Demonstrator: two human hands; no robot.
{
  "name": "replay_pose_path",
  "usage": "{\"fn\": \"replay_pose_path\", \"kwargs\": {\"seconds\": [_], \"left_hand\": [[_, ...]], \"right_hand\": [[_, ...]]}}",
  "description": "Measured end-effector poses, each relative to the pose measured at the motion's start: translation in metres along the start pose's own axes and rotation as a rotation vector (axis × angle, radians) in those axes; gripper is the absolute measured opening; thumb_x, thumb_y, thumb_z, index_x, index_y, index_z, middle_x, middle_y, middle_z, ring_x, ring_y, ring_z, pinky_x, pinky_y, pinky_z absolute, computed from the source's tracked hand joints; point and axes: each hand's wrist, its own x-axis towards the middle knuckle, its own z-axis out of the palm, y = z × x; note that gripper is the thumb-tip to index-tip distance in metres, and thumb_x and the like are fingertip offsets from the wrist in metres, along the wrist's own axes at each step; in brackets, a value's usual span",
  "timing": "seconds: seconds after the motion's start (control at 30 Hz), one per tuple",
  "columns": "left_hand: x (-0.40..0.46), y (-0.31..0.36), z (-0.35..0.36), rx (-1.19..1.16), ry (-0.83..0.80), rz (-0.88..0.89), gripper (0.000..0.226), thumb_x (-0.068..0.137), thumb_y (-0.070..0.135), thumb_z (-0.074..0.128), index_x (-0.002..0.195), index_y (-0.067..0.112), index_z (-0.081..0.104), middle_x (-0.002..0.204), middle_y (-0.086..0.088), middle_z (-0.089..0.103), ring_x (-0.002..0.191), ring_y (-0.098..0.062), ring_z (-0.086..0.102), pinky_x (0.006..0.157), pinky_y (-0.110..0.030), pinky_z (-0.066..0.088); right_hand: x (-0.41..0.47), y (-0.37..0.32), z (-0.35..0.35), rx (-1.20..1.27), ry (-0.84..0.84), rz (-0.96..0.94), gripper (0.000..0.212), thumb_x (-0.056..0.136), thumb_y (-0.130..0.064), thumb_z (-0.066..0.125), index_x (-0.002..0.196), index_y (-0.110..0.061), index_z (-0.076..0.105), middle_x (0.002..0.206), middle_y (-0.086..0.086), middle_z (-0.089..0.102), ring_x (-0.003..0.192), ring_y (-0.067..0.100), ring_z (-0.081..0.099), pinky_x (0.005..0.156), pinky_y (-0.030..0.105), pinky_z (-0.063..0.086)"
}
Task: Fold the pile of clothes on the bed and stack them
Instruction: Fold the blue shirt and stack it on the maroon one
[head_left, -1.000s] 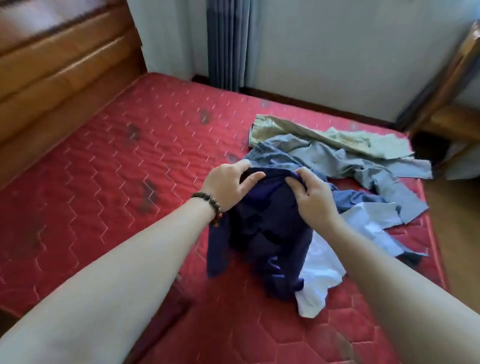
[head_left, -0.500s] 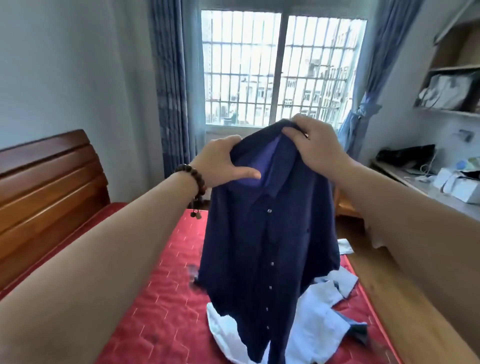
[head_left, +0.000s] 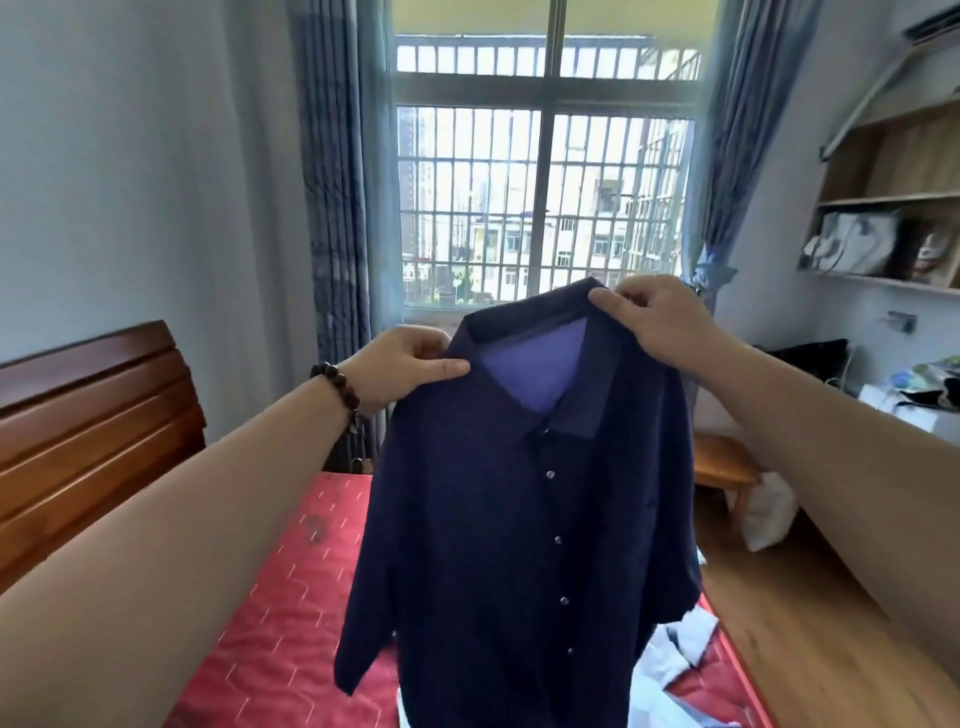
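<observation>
A dark navy shirt (head_left: 514, 545) hangs in the air in front of the person, held up by its shoulders above the bed (head_left: 291, 613). The left hand (head_left: 402, 366) pinches the shirt's left shoulder just beside the collar (head_left: 524, 317): the thumb lies flat across the front of the cloth and the other fingers (head_left: 423, 340) are curled behind it, so the cloth is clamped between them. The right hand (head_left: 660, 322) grips the other end of the collar a little higher; its thumb presses on the collar's top edge and the curled fingers close over the cloth behind. Between the two hands the collar sags open and shows the lighter purple inside of the shirt's back. Below the fingers the buttoned front falls straight down, one sleeve (head_left: 363, 613) drooping under the left hand, the hem running out of view at the bottom. A beaded bracelet (head_left: 337, 387) sits on the left wrist. Under the hanging shirt, to the lower right of the fingers, pale clothes (head_left: 680, 654) lie crumpled on the red mattress. A barred window (head_left: 540, 208) stands beyond the hands.
</observation>
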Motion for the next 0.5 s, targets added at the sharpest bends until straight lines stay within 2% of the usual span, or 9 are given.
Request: {"fn": "replay_pose_path", "kwargs": {"seconds": [0.07, 0.1, 0.17, 0.23, 0.3, 0.4, 0.47, 0.5], "left_hand": [[0.004, 0.008, -0.005, 0.025, 0.018, 0.031, 0.01, 0.091, 0.012, 0.064, 0.087, 0.004, 0.068, 0.08, 0.0, 0.068, 0.074, -0.01, 0.062, 0.069, -0.023, 0.052], [0.007, 0.011, -0.008, 0.046, 0.042, 0.038, 0.012, 0.092, 0.015, 0.063, 0.083, 0.01, 0.068, 0.076, 0.002, 0.068, 0.07, -0.009, 0.061, 0.067, -0.022, 0.051], [0.011, 0.017, -0.011, 0.103, 0.119, 0.04, 0.014, 0.093, 0.019, 0.063, 0.082, 0.013, 0.069, 0.075, 0.0, 0.068, 0.068, -0.011, 0.061, 0.067, -0.026, 0.051], [0.013, 0.025, -0.012, 0.188, 0.193, 0.062, 0.014, 0.092, 0.023, 0.065, 0.082, 0.015, 0.07, 0.074, -0.001, 0.069, 0.067, -0.012, 0.062, 0.067, -0.029, 0.052], [0.014, 0.034, -0.013, 0.304, 0.214, 0.102, 0.011, 0.088, 0.024, 0.069, 0.081, 0.016, 0.069, 0.073, 0.0, 0.068, 0.066, -0.01, 0.06, 0.067, -0.028, 0.052], [0.012, 0.047, -0.018, 0.563, 0.176, 0.136, 0.015, 0.078, 0.025, 0.079, 0.081, 0.019, 0.065, 0.075, 0.004, 0.062, 0.064, -0.007, 0.053, 0.063, -0.021, 0.045], [0.012, 0.05, -0.021, 0.673, 0.225, 0.158, 0.018, 0.077, 0.021, 0.08, 0.079, 0.017, 0.062, 0.075, 0.005, 0.059, 0.066, -0.008, 0.051, 0.064, -0.022, 0.041], [0.011, 0.051, -0.022, 0.69, 0.275, 0.178, 0.018, 0.078, 0.02, 0.079, 0.078, 0.016, 0.061, 0.074, 0.004, 0.059, 0.067, -0.01, 0.051, 0.064, -0.021, 0.04]], "right_hand": [[0.001, 0.001, -0.015, 0.019, -0.131, 0.041, 0.044, 0.093, -0.039, 0.06, 0.076, 0.002, 0.063, 0.067, 0.009, 0.053, 0.06, 0.015, 0.045, 0.05, 0.014, 0.033], [0.0, 0.001, -0.024, 0.019, -0.221, 0.058, 0.038, 0.093, -0.036, 0.061, 0.08, -0.001, 0.066, 0.071, 0.01, 0.057, 0.061, 0.013, 0.049, 0.051, 0.012, 0.036], [0.0, 0.002, -0.041, 0.023, -0.407, 0.089, 0.023, 0.091, -0.028, 0.065, 0.086, -0.006, 0.068, 0.081, 0.011, 0.065, 0.066, 0.011, 0.057, 0.057, 0.012, 0.044], [-0.002, 0.002, -0.053, 0.045, -0.502, 0.108, 0.013, 0.09, -0.019, 0.066, 0.092, -0.006, 0.067, 0.086, 0.012, 0.068, 0.065, 0.007, 0.061, 0.06, 0.011, 0.048], [-0.001, 0.003, -0.059, 0.047, -0.437, 0.111, 0.013, 0.091, -0.016, 0.065, 0.095, -0.004, 0.065, 0.087, 0.012, 0.069, 0.062, 0.005, 0.062, 0.056, 0.008, 0.047], [0.002, 0.009, -0.06, -0.002, -0.227, 0.072, 0.018, 0.091, -0.021, 0.065, 0.094, -0.003, 0.064, 0.084, 0.012, 0.066, 0.069, 0.017, 0.056, 0.058, 0.016, 0.044], [0.002, 0.013, -0.058, -0.01, -0.137, 0.046, 0.018, 0.091, -0.021, 0.065, 0.09, -0.002, 0.063, 0.081, 0.014, 0.063, 0.069, 0.017, 0.053, 0.061, 0.02, 0.041], [0.0, 0.013, -0.056, 0.023, -0.104, 0.046, 0.017, 0.092, -0.02, 0.064, 0.089, -0.003, 0.063, 0.078, 0.012, 0.062, 0.065, 0.013, 0.053, 0.058, 0.017, 0.041]]}}
